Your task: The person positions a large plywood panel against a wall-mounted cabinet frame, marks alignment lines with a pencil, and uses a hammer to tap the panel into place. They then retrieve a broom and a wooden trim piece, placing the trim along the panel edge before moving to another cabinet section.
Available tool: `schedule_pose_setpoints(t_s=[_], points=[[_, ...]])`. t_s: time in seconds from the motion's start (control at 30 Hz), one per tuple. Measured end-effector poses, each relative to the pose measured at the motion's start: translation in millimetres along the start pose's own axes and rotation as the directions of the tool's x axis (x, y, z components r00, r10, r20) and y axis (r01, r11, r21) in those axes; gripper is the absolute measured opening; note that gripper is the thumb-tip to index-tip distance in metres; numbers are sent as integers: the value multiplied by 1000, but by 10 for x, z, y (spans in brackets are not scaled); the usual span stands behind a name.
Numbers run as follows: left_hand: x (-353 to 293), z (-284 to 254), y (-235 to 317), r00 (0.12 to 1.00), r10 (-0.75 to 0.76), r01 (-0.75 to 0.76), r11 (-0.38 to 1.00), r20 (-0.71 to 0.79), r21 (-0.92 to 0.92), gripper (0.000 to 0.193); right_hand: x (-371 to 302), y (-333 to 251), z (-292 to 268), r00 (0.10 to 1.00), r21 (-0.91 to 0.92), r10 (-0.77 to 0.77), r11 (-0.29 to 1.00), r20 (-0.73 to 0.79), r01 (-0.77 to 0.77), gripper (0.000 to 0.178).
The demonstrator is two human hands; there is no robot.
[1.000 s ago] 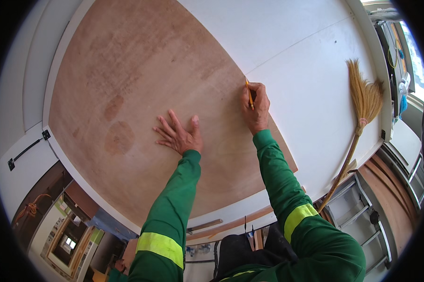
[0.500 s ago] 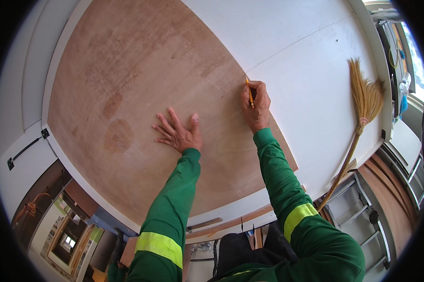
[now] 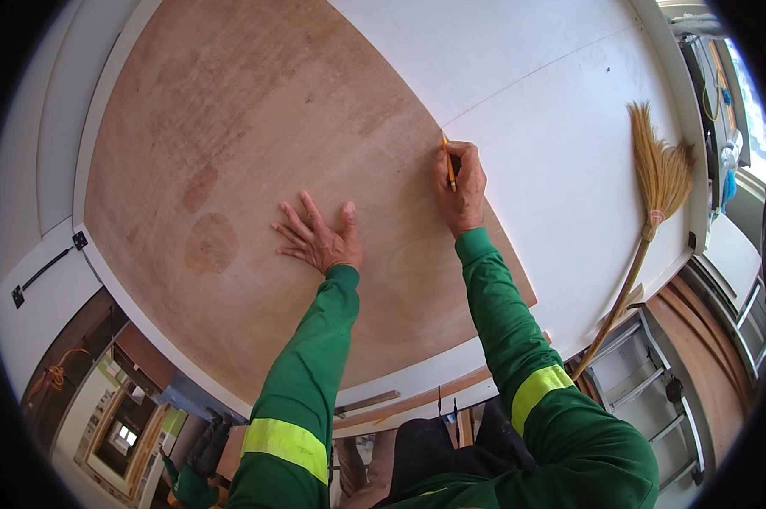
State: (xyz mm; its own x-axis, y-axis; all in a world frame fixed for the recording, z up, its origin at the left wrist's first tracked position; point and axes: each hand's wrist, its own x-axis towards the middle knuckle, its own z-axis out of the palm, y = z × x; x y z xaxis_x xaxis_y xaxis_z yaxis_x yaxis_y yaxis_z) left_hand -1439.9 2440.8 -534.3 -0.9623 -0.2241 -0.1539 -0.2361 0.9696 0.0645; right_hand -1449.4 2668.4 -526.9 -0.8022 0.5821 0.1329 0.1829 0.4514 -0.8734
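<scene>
Brown board (image 3: 256, 127) lies under the spread left hand (image 3: 322, 243); right hand (image 3: 464, 191) grips pencil (image 3: 449, 164) at board's edge.

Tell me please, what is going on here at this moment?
A person's right hand holds a yellow-orange pencil, its tip at the edge of a brown plywood sheet. The left hand rests on the sheet, fingers spread. The sheet lies on a white surface, where a thin line runs from near the pencil tip toward the upper right. A straw broom lies at the right.

A white tabletop (image 3: 561, 195) carries a brown wooden sheet (image 3: 260, 161) — and, to the right, a straw broom (image 3: 653, 222).
</scene>
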Motion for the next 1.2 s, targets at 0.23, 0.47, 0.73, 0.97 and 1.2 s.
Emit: schedule_pose_setpoints(t_s=[0.23, 0.47, 0.73, 0.97, 1.2], points=[[0, 20, -8, 1000, 6, -6, 1000, -7, 7, 99, 2, -36, -9, 999, 32, 34, 999, 9, -34, 17], [0, -3, 11, 1000, 4, -4, 1000, 12, -8, 97, 3, -28, -28, 999, 51, 34, 998, 41, -36, 17], [13, 31, -13, 1000, 9, -9, 1000, 1, 22, 99, 11, -23, -17, 999, 34, 20, 999, 37, -21, 17], [12, 40, -19, 1000, 9, -9, 1000, -1, 10, 99, 14, -21, -29, 999, 39, 11, 999, 49, -13, 19], [12, 17, 2, 1000, 14, -14, 1000, -5, -4, 98, 13, -31, -24, 998, 30, 9, 999, 59, -11, 19]])
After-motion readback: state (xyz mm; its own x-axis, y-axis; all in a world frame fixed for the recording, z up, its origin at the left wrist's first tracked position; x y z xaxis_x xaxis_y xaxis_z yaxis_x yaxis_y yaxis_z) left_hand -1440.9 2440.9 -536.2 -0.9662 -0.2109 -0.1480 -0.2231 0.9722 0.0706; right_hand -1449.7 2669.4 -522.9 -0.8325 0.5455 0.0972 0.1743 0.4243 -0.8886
